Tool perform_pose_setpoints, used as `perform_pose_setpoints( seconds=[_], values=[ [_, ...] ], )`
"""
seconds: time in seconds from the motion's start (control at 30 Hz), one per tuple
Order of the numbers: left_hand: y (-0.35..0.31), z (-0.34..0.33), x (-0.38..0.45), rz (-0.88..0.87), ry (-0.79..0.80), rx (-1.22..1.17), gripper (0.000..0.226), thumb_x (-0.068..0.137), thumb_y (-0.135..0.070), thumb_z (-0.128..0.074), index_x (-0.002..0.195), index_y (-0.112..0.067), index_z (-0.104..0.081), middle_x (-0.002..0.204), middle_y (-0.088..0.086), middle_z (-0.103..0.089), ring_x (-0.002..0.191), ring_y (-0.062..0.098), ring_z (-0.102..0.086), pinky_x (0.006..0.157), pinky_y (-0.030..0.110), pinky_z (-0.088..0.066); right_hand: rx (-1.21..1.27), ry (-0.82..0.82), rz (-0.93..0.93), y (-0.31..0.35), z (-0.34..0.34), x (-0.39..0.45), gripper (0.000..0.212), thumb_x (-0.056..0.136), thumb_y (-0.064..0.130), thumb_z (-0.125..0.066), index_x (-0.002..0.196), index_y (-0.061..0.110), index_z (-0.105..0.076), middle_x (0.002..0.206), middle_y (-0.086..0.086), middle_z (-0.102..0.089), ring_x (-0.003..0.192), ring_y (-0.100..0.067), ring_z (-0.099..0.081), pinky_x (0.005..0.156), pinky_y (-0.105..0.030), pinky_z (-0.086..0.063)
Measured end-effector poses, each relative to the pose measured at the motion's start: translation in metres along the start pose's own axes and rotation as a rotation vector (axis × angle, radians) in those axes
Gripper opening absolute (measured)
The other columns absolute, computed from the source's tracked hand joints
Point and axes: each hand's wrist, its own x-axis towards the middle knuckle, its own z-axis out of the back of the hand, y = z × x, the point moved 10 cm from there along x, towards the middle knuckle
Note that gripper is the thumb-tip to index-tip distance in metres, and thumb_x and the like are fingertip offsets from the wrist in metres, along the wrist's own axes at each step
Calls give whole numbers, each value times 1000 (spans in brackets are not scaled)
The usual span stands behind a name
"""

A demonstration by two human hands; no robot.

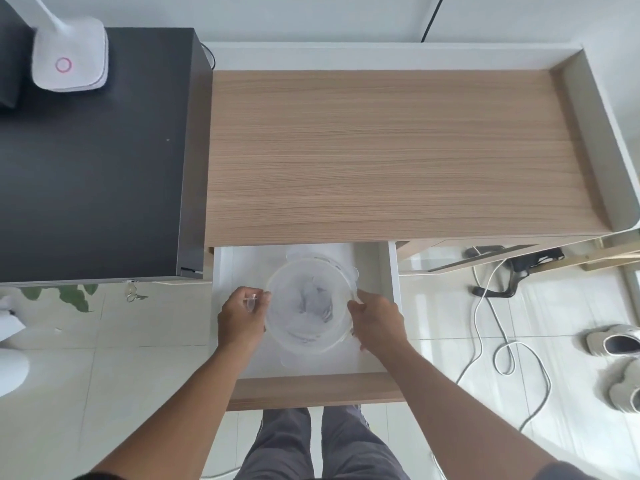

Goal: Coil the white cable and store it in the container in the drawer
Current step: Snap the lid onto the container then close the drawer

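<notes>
View from above, looking down at a person's two bare arms reaching into an open white drawer [393, 271] w/ a wood front, pulled out from under a light wood desk [391, 154]. In the drawer sits a round, clear plastic container [287, 336], held from both sides. Left hand [240, 318] is on the container's left rim, fingers curled, pinching a small clear clip or tab at the edge. Right hand [379, 320] grips the right rim, thumb and fingers curled round the edge. Inside the container lies something pale and greyish [313, 301], blurred through the plastic; can't tell if it's the white cable. A second clear round piece, maybe a lid [346, 266], peeks out behind the container toward the back of the drawer.

Left of the desk: a black cabinet [97, 161] w/ a white lamp base [69, 53] on its far corner. On the tiled floor at right, a long white cord [485, 296] loops loosely, near a dark strap [516, 271] and a pair of pale slippers [616, 341]. Person's grey trousers [311, 445] show at bottom centre
</notes>
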Motion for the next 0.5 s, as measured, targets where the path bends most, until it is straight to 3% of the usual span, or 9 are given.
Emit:
perform_pose_setpoints(
  seconds=[0.1,0.2,0.37,0.5],
  values=[
    [-7,-4,-2,-33,19,18,14,93,-47,-65,93,-34,-61,110,-5,-65,91,24,-69,75,45,-62,-23,17,19,2,0,1,25,99,42,-48,105,23,-62,93,1,-76,85,-34,-70,80,-39,-58],
    [-16,-7,-3,-75,9,32,13,93,-46,-66,94,-34,-59,112,-9,-61,91,11,-66,68,27,-49,-112,-31,21,2,8,1,27,99,48,-45,120,35,-57,110,8,-73,101,-30,-66,77,-36,-52],
    [-26,-14,2,-117,29,96,18,97,-41,-61,99,-26,-52,98,-12,-58,93,18,-63,65,29,-41,-174,-71,29,6,12,6,33,100,52,-41,132,44,-46,112,9,-72,100,-30,-67,76,-37,-51],
    [-33,-18,8,-191,64,205,20,98,-41,-57,95,-25,-47,89,-15,-57,84,14,-59,58,27,-38,-129,-85,29,6,15,10,45,100,55,-42,144,46,-39,129,13,-68,112,-28,-65,82,-38,-49]
  ],
)
